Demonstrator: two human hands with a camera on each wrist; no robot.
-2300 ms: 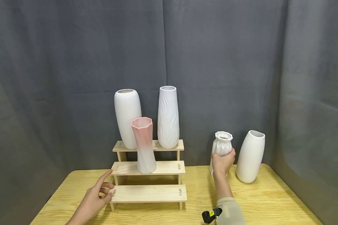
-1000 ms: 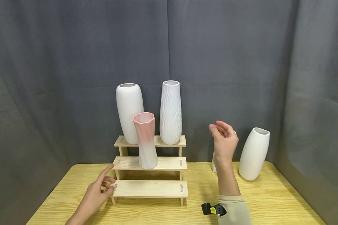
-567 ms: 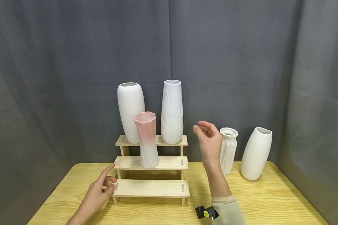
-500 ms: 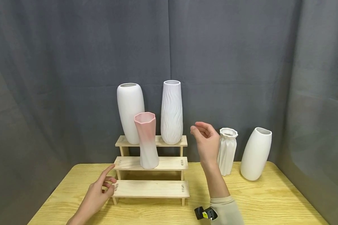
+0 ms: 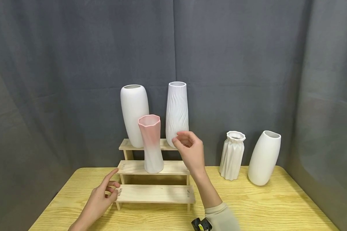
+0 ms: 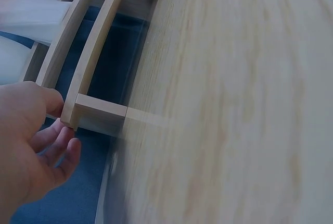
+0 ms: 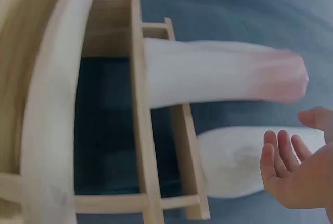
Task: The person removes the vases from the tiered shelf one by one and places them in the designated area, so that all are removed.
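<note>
In the head view my left hand (image 5: 99,197) is at the left end of a three-step wooden stand (image 5: 156,194), index finger stretched to the middle step. The left wrist view shows its fingertips against the step's end (image 6: 70,112). My right hand (image 5: 191,150), loosely bent and empty, hovers before the wavy white vase (image 5: 177,109) on the top step. The right wrist view shows that hand (image 7: 302,172) with fingers apart from the vases. A pink-and-white vase (image 5: 151,144) stands on the middle step. Behind it is a smooth white vase (image 5: 133,112) on the top step.
On the wooden table (image 5: 248,208), right of the stand, are a pleated white vase (image 5: 232,157) and a slanted-mouth white vase (image 5: 264,158). Grey curtains (image 5: 234,64) hang behind and at both sides. The lowest step holds nothing.
My right hand has let go of the pleated vase, risen, and moved left to the wavy vase. The pleated vase remains on the table. My left hand has stayed at the stand.
</note>
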